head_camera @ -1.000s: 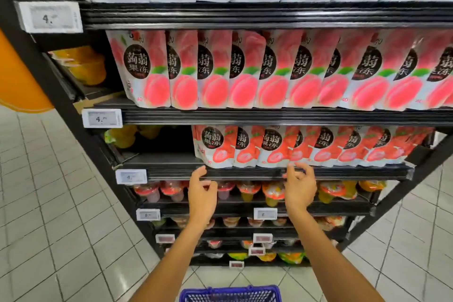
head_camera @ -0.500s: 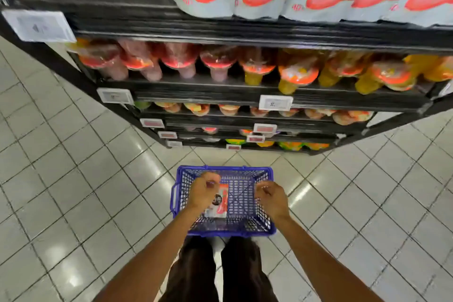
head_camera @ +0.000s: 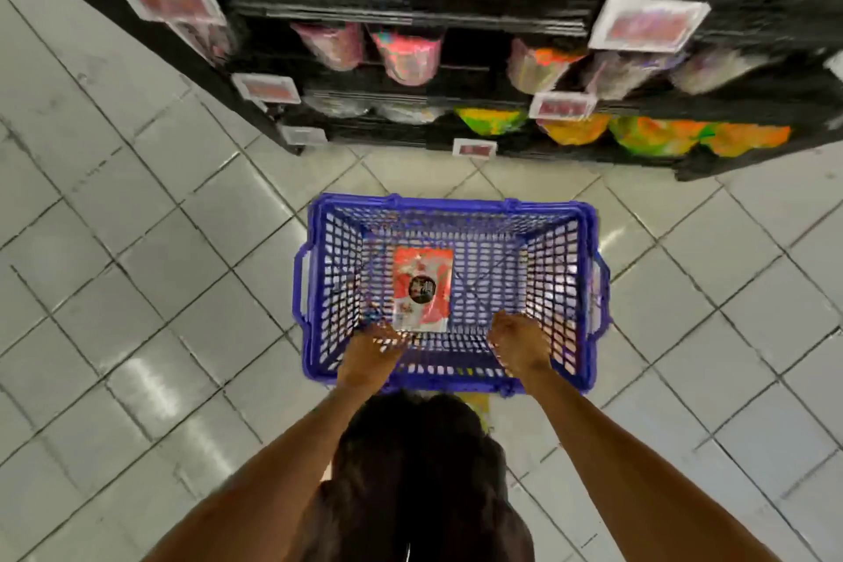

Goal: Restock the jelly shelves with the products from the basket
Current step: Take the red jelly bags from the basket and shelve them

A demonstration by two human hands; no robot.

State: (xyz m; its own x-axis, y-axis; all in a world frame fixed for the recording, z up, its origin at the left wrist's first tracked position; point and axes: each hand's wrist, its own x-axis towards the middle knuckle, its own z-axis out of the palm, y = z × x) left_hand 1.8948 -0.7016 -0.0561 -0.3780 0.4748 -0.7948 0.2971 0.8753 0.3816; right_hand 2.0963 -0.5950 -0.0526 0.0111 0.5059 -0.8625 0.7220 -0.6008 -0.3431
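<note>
A blue plastic basket (head_camera: 565, 287) stands on the tiled floor in front of the shelves. One red and white jelly pouch (head_camera: 422, 287) with a round black label lies flat on its bottom, left of the middle. My left hand (head_camera: 372, 356) hangs over the basket's near rim just below the pouch, fingers loosely spread, holding nothing. My right hand (head_camera: 520, 345) hovers inside the near right part of the basket, fingers relaxed and empty. The frame is blurred by head motion.
The black shelf unit (head_camera: 456, 14) runs across the top, its low shelves holding jelly cups and bright bags behind white price tags (head_camera: 647, 24). Grey floor tiles (head_camera: 137, 287) surround the basket. My dark trousers (head_camera: 419, 470) show between my forearms.
My hands came down from the pouch shelf to the basket, and my view tilted from the shelves to the floor. Both hands now hover at the basket's near rim.
</note>
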